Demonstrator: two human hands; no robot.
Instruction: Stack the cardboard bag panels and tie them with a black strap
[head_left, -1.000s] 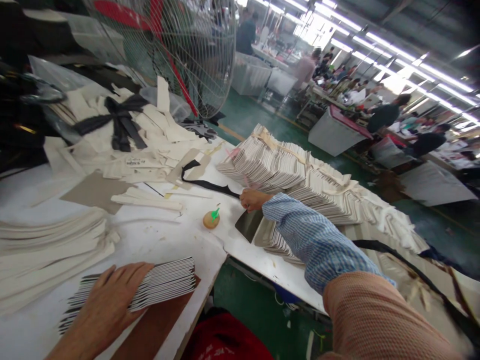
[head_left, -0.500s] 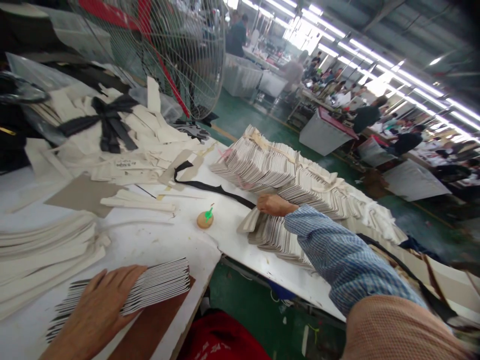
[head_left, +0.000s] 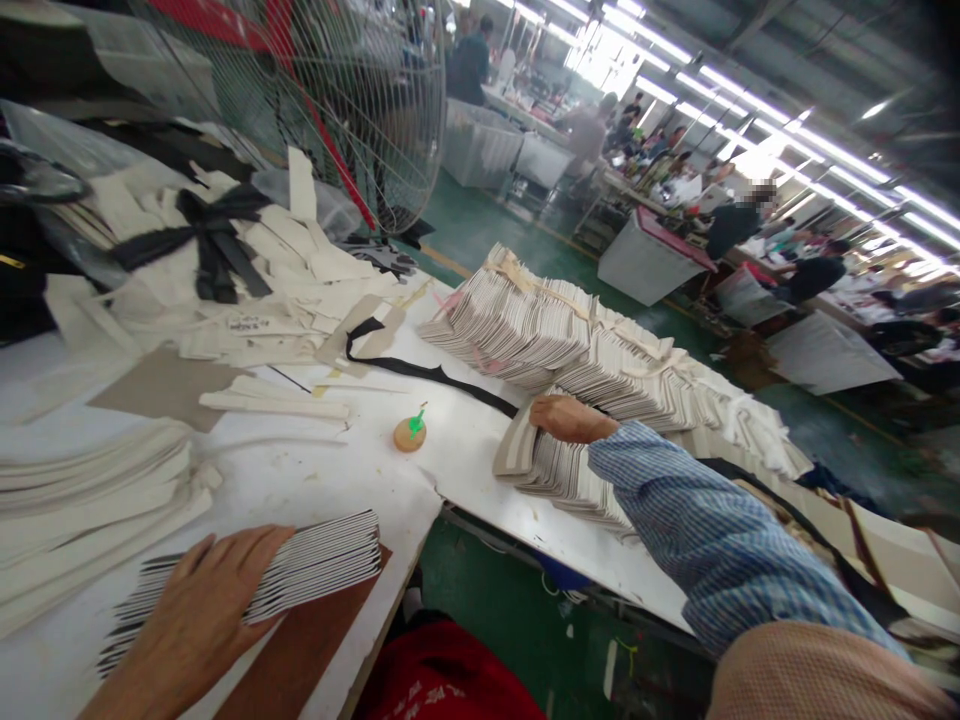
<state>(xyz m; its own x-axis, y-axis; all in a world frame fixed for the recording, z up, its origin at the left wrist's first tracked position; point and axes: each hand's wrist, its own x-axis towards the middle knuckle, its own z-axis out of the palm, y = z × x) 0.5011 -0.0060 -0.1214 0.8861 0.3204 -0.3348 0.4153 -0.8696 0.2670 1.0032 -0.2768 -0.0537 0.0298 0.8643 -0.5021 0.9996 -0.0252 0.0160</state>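
1. Workshop floor, green, spreads beyond both hands, with people and bins under tube lights.
2. White table beneath both hands, angled at a corner between them.
3. Fan, wire-caged with red parts, well beyond the left hand.
4. Far stacks, pale thin pieces packed on edge, block the space just behind the right hand.
5. Scraps, pale and flat, heaped beyond the left hand.
6. Near stack, under the right hand: pale, bent pieces in tight ridges, partly covered by the checked sleeve. Fingers curl narrowly over its end piece; I cannot tell whether they pinch it.
7. Bundle, under the left palm: slim, dark-edged layers, slightly fanned. Fingers lie close together across it; grip unclear.
8. Board, brown, smooth, partly beneath the bundle.
9. Strap, black, limp, running towards the right fingertips.
10. Disc, tan, round, green-topped, between the hands.
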